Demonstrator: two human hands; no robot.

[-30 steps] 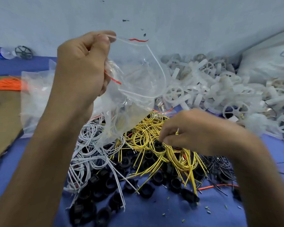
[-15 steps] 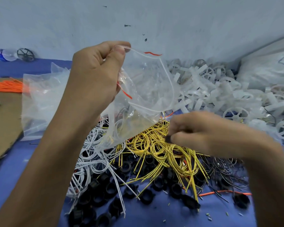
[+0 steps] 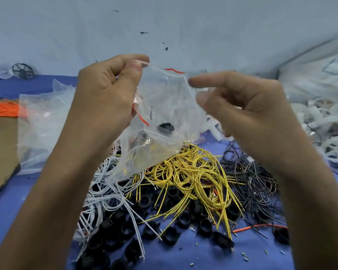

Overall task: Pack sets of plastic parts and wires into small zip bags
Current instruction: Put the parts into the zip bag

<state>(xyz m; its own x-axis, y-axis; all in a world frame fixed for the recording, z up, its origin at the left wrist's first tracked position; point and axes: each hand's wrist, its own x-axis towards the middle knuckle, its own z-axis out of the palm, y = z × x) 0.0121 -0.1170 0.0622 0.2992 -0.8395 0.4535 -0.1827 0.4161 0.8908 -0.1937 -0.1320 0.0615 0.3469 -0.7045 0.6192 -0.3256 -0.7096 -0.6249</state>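
"How far along is the person?"

"One black part (image 3: pixel 165 127) is in the zip bag (image 3: pixel 170 98), held up over the yellow wires (image 3: pixel 189 172). The left hand (image 3: pixel 109 94) pinches its top edge. Big piles still wait below."

"What changed?"

"The right hand (image 3: pixel 244 108) was down pinching a part. Now it's up by the bag's mouth, fingers loose, holding nothing."

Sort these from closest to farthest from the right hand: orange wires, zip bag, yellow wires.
In the head view:
1. zip bag, just left of the right hand.
2. yellow wires, lower down, in the middle.
3. orange wires, far left edge.
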